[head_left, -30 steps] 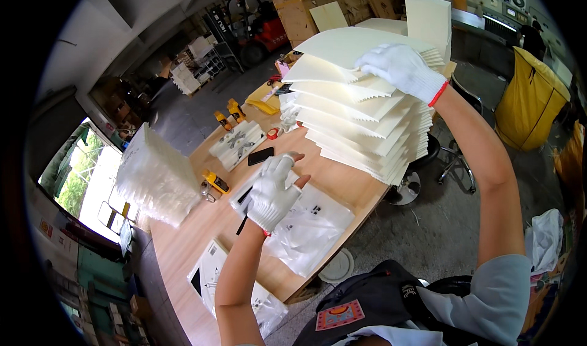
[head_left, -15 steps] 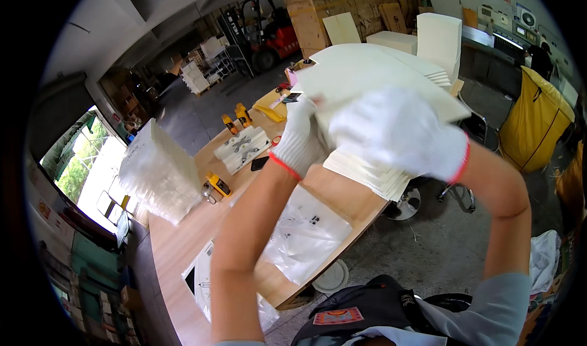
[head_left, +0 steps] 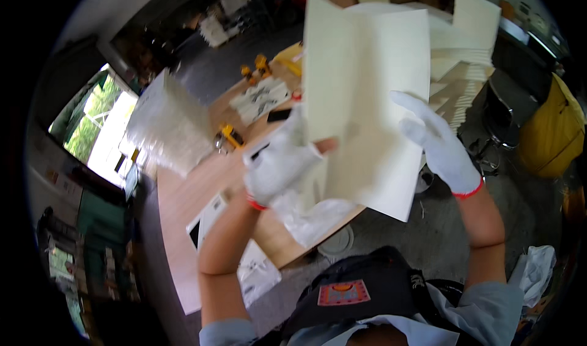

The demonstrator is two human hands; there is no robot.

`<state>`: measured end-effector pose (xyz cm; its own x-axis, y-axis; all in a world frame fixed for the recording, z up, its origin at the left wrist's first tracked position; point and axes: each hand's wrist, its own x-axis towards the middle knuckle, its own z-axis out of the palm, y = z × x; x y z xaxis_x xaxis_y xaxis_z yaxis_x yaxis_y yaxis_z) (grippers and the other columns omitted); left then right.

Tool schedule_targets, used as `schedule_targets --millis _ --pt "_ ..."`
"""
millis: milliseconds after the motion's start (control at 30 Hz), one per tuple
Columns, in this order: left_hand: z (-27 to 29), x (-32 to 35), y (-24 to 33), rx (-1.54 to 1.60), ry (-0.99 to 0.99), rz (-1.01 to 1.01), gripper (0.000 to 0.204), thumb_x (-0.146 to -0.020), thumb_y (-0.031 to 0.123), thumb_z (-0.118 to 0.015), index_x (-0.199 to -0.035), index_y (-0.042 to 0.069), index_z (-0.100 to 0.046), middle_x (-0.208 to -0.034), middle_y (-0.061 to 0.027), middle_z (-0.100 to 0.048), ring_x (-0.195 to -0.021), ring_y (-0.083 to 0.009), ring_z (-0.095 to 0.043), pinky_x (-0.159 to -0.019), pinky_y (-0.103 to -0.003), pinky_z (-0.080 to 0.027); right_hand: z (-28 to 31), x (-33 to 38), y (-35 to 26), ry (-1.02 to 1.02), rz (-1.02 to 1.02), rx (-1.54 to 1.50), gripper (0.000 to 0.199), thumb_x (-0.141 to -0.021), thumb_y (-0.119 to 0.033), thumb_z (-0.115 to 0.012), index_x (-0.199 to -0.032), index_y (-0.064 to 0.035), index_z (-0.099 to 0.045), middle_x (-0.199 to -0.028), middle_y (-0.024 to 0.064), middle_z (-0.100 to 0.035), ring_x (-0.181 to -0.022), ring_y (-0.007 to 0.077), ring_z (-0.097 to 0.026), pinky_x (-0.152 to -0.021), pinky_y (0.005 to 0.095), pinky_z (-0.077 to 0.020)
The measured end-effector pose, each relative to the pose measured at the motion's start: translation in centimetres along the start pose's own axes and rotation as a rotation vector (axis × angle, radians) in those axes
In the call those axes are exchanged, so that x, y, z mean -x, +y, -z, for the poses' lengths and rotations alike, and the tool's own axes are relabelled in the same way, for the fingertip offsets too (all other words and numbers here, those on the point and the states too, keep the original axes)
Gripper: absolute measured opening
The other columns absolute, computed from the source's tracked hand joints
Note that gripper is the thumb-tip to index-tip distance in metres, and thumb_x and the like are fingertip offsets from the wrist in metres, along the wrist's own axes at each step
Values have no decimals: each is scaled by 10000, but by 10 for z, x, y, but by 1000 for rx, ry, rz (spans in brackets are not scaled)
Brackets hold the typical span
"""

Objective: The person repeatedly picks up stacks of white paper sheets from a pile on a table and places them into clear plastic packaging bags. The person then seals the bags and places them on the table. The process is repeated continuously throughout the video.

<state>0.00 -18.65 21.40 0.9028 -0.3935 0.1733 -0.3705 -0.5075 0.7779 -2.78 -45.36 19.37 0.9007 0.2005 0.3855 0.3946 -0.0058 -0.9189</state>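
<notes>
The tabletop (head_left: 183,223) carries the materials. At its far right corner stands the fanned stack of cream sheets (head_left: 446,64), partly hidden. The plastic-wrapped block (head_left: 164,122) stands along the left edge. The raised cream sheet (head_left: 370,113) is upright, bent lengthwise, between the hands and above the right edge of the tabletop. Below it, the clear plastic bag (head_left: 312,223) lies at that same edge. The gloved right hand (head_left: 437,141) lays a spread thumb and finger on the sheet's front face; whether it grips cannot be told. The gloved left hand (head_left: 284,168), blurred, holds the sheet's left side, bare thumb tip across the front. The yellow bottle (head_left: 232,135) stands just beside the block; the black phone (head_left: 279,115) lies inboard of it.
</notes>
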Motion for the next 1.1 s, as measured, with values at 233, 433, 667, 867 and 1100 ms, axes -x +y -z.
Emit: schedule_targets --millis 233,433,667,867,1100 --pt "-138 77 -14 -221 179 -220 989 -611 271 -777 -1403 10 -246 -1463 -303 -134 -1352 -484 -142 -1058 -568 -220 -55 58 74 84 51 374 388 -803 -236 -678 -1101 -2 -590 -1025 178 -618 -904 299 -609 -766 351 -470" --pt "-93 94 -98 -598 916 64 714 -633 181 -748 -1266 27 -454 -1190 -197 -528 -1084 -375 -495 -983 -466 -355 -25 95 83 -121 174 803 240 -763 -218 -681 -933 -53 -646 -919 139 -649 -685 285 -626 -591 346 -498" --pt "-47 83 -154 324 393 230 395 -756 -3 -554 -1146 56 -568 -756 -40 -617 -713 -116 -579 -666 -260 -477 -37 110 105 -487 282 1136 152 -769 -236 -616 -779 -101 -548 -970 67 -566 -646 248 -618 -563 348 -518" --pt "-89 113 -99 162 -35 -136 369 -771 34 -634 -1132 85 -578 -834 -72 -652 -697 -193 -626 -623 -307 -493 -59 92 142 -625 -36 1094 197 -809 -284 -579 -771 -92 -556 -760 104 -572 -638 265 -615 -572 371 -506" --pt "-143 176 -133 15 128 -632 228 -751 59 -582 -968 54 -654 -717 -89 -613 -632 -244 -583 -595 -386 -481 -73 49 180 -416 -590 -314 263 -866 -120 -574 -1105 -22 -621 -1015 47 -660 -927 129 -597 -848 280 -462"
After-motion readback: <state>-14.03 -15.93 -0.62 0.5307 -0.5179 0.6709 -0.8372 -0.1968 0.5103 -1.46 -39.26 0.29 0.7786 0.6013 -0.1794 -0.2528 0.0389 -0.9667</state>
